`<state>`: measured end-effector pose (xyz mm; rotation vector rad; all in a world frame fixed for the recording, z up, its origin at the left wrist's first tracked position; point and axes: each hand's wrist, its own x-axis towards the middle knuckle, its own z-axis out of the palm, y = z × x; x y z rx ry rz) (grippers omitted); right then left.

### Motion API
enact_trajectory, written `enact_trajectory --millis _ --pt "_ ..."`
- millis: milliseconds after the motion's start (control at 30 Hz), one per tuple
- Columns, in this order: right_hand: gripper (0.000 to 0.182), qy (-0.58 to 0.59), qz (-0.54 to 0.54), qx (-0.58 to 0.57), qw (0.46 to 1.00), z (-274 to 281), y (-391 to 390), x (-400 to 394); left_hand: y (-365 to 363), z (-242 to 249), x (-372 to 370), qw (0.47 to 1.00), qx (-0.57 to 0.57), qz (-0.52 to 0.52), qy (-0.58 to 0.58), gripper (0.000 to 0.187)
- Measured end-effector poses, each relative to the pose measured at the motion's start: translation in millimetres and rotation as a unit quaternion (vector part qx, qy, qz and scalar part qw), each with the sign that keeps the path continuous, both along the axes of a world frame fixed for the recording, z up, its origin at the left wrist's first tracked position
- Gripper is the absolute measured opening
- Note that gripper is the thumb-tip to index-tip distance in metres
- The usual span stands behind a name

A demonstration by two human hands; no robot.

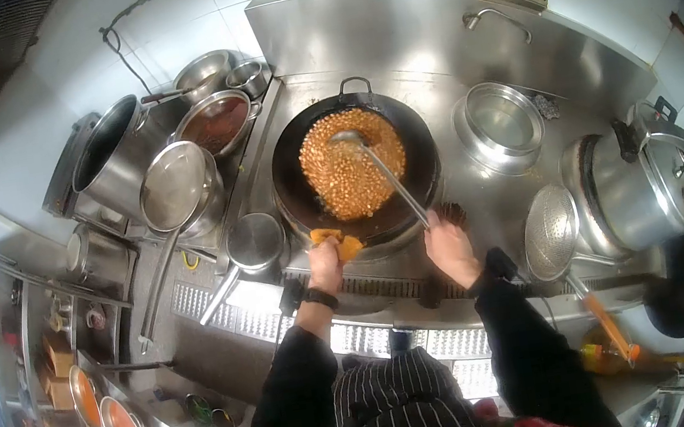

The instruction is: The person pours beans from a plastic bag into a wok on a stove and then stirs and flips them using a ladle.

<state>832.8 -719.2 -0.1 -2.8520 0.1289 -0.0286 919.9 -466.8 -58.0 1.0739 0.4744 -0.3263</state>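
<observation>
- The wok [422, 145] sat on the range, its looped far handle [355, 82] pointing away from the person.
- The food [330, 163], a wet-looking brown mass of small pieces, lay inside the wok, nearer its far side; nuts or beans, I could not tell which.
- The left hand [326, 265] was closed on a yellow cloth [350, 249] at the wok's near rim, on the left. Whether it pinched the rim through the cloth, I could not tell.
- The right hand [450, 249] was wrapped round the ladle [394, 182] near the handle's end, just outside the wok's near rim; the bowl rested in the food.
- A lidded pot [255, 241] stood just left of the wok; a strainer [550, 228] lay to the wok's right, and a water pan [506, 122] stood further back on that side.
- Burnt fingers looked the likeliest harm: if the cloth bunched or slid, bare skin could meet the wok's rim.
- A hard push of the ladle could send pieces or hot liquid over the wok's edge.
- A loose left hold could let the wok rock under that push.
- Food left unturned against the wok's bottom could scorch.
</observation>
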Motion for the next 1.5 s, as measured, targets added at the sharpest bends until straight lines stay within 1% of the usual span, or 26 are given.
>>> enact_trajectory --millis 67,100,133,267,333,400,433,467,533,633,667,733,767,800,833,900,967,1000,1067,1100,1133,1200,1233,1300,1400,1500 --pt "0.043 -0.036 -0.024 0.121 0.992 6.9 0.6 -20.8 -6.4 3.5 -11.5 0.999 -0.031 0.007 -0.027 0.025" --pt "0.044 -0.08 -0.032 0.13 0.988 0.5 -1.2 -31.5 -8.0 8.3 -18.1 1.0 0.0 0.009 -0.009 0.025" --pt "0.044 -0.079 -0.032 0.13 0.988 1.8 -1.3 -44.1 -10.8 13.9 -25.7 0.999 0.031 0.01 0.01 0.025" --pt "0.042 -0.154 -0.05 0.181 0.97 17.3 -3.0 -88.9 -21.0 17.2 -54.0 0.997 0.024 0.079 -0.007 0.017" --pt "0.044 -0.159 -0.072 0.227 0.958 29.7 -1.2 -113.7 -14.3 20.8 -70.3 0.997 0.029 0.06 -0.025 0.021" --pt "0.044 -0.147 -0.096 0.226 0.958 36.0 0.5 -141.3 -11.9 29.5 -89.2 0.996 -0.024 0.085 -0.022 0.023" --pt "0.045 -0.113 -0.123 0.247 0.955 38.3 -0.3 -154.7 -7.2 27.1 -97.8 0.995 -0.056 0.078 -0.038 0.022" --pt "0.045 -0.078 -0.149 0.268 0.949 37.4 -1.3 -168.1 -3.9 31.5 -107.1 0.994 -0.059 0.08 -0.037 0.022" --pt "0.045 -0.095 -0.155 0.285 0.941 34.3 -4.5 -193.0 3.7 38.3 -121.0 0.997 -0.019 0.079 -0.001 0.022" --pt "0.045 -0.024 -0.176 0.28 0.943 68.3 -5.6 -228.8 14.9 47.8 -144.0 0.997 -0.019 0.073 -0.01 0.02" --pt "0.045 -0.025 -0.176 0.276 0.944 78.0 -6.0 -239.4 19.7 50.1 -151.8 0.997 -0.029 0.069 -0.016 0.019" --pt "0.046 0.028 -0.177 0.233 0.956 94.2 -9.0 -261.3 29.4 49.7 -165.0 0.995 -0.045 0.087 -0.012 0.018" --pt "0.047 0.01 -0.156 0.206 0.966 112.3 -6.4 -270.4 35.6 54.1 -172.8 0.996 -0.039 0.084 0.0 0.018" --pt "0.045 0.037 -0.149 0.177 0.972 127.6 -6.7 -278.5 41.7 58.4 -181.3 0.996 -0.033 0.082 0.014 0.018" --pt "0.044 0.048 -0.141 0.15 0.977 148.2 -3.4 -284.1 47.5 78.7 -190.6 0.997 -0.023 0.066 0.014 0.018" --pt "0.043 0.058 -0.131 0.121 0.982 177.3 -0.7 -296.9 54.7 86.0 -205.9 0.997 -0.02 0.074 0.004 0.016" --pt "0.042 0.054 -0.059 0.041 0.996 196.4 -4.5 -309.4 60.6 81.2 -216.0 0.996 -0.005 0.086 0.004 0.016" --pt "0.042 0.056 -0.059 0.037 0.996 209.9 1.7 -313.5 65.9 76.4 -222.0 0.996 -0.009 0.086 0.007 0.016" --pt "0.043 0.092 -0.011 -0.042 0.995 234.3 15.6 -316.8 76.0 81.3 -232.3 0.998 -0.004 0.066 -0.01 0.018" --pt "0.041 0.066 0.02 -0.054 0.996 237.6 19.6 -320.5 79.6 80.9 -236.0 0.998 -0.007 0.067 -0.009 0.018" --pt "0.041 0.066 0.02 -0.056 0.996 239.5 24.6 -323.7 83.3 80.1 -239.0 0.998 -0.004 0.068 0.001 0.018" --pt "0.041 0.101 0.062 -0.148 0.982 241.4 37.0 -330.3 88.6 70.5 -243.2 0.998 -0.005 0.067 0.013 0.019" --pt "0.043 0.088 0.061 -0.17 0.98 236.9 48.0 -332.1 90.7 55.8 -247.4 0.998 -0.007 0.062 0.01 0.018" --pt "0.045 0.095 0.06 -0.175 0.978 218.5 64.8 -335.3 94.5 47.5 -253.4 0.999 0.017 0.047 0.003 0.017" --pt "0.047 0.107 0.083 -0.17 0.976 182.2 69.0 -327.9 99.7 44.2 -255.8 1.0 -0.003 0.015 0.023 0.015" --pt "0.046 0.082 0.054 -0.145 0.985 142.6 78.9 -318.4 96.5 49.2 -257.0 0.999 -0.008 0.044 0.006 0.015"
